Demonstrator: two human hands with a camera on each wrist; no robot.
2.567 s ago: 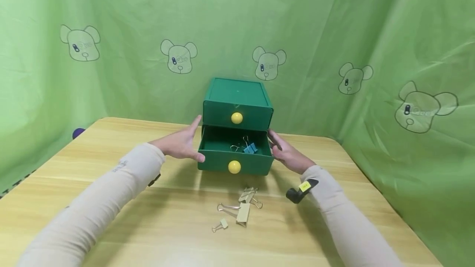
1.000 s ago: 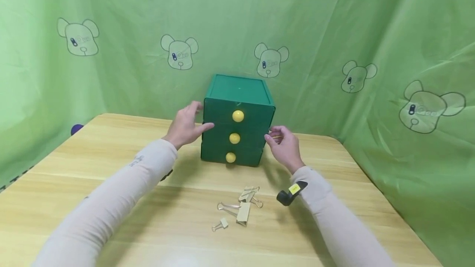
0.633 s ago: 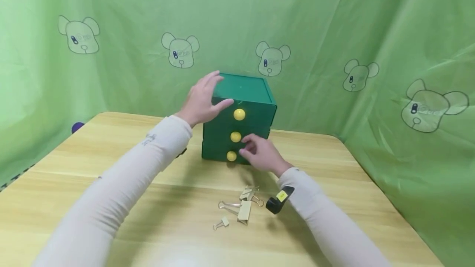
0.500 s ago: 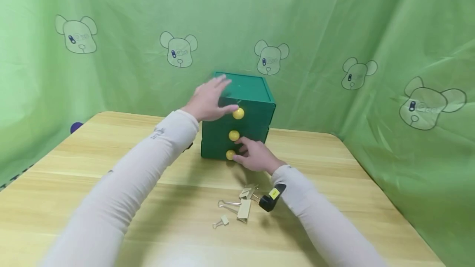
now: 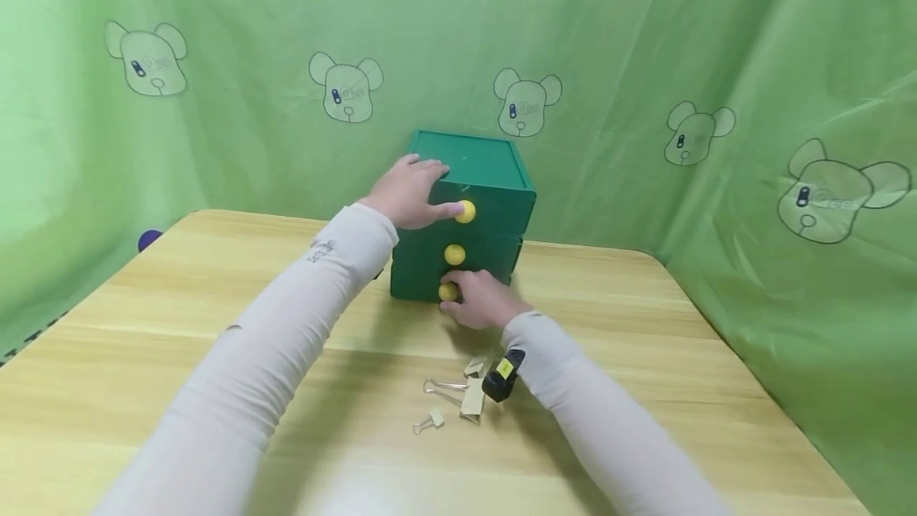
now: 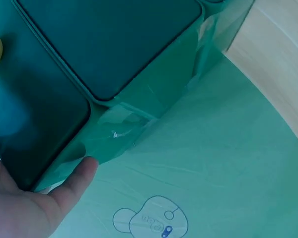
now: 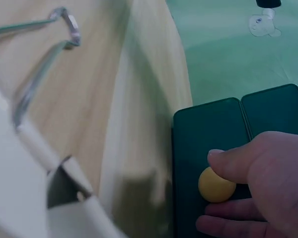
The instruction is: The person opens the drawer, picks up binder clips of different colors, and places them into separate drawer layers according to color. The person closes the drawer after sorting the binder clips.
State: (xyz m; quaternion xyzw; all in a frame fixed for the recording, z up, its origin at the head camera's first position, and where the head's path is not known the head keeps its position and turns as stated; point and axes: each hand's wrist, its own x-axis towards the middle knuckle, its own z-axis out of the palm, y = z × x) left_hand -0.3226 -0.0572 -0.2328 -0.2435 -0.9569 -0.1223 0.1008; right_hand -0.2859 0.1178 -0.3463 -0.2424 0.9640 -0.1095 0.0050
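A green drawer box stands on the table with its three drawers pushed in. Each drawer front has a round yellow knob. My left hand rests on the box's top left edge, fingers extended, its thumb by the top knob. My right hand pinches the bottom knob between thumb and fingers, as the right wrist view shows. Between them is the middle knob. Nearer me lie a large cream binder clip, a small one and another, partly hidden by the right wrist camera.
The wooden table reaches to a green curtain with printed bear heads, hanging behind and at both sides. A purple round thing shows past the table's left edge.
The pulled-out drawer holding a blue binder clip has been pushed in. My left hand moved from the box's side up to its top; my right hand moved from the right side to the bottom knob.
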